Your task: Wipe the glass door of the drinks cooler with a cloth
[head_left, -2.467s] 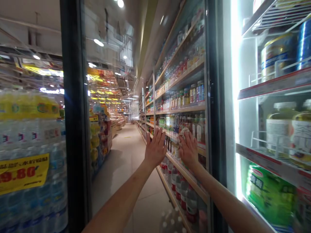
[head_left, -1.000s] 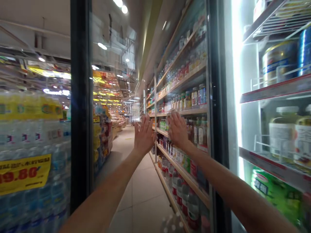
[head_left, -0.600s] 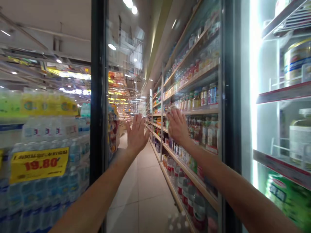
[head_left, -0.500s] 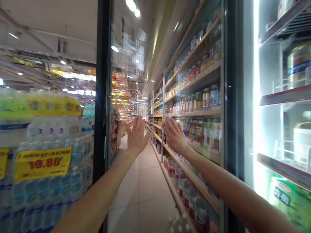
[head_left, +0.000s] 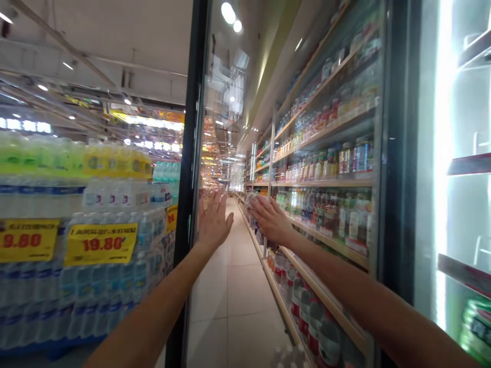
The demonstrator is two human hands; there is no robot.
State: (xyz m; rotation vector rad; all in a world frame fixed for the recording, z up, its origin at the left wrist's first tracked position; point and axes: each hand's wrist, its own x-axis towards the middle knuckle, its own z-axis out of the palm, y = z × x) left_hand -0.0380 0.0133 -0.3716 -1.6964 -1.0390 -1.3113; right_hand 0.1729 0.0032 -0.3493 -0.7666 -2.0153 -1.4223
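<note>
A tall glass fridge door with a dark frame stands open in front of me. My left hand is raised with its fingers spread, at the glass near the frame's left side; nothing is in it. Over the middle of the pane, my right hand presses a crumpled whitish cloth under its fingertips. Whether the cloth is a rag or a paper wipe cannot be made out. Through or on the glass, shelves of bottles show.
Stacked packs of bottled water stand to the left, with a yellow price sign on them. On the right is a lit fridge interior with a shelf edge and a green package. Pale floor tiles appear through the pane.
The view has turned left, so the door sits farther right in it. My right hand has moved left across the glass with the cloth, closer to my left hand, which stays spread.
</note>
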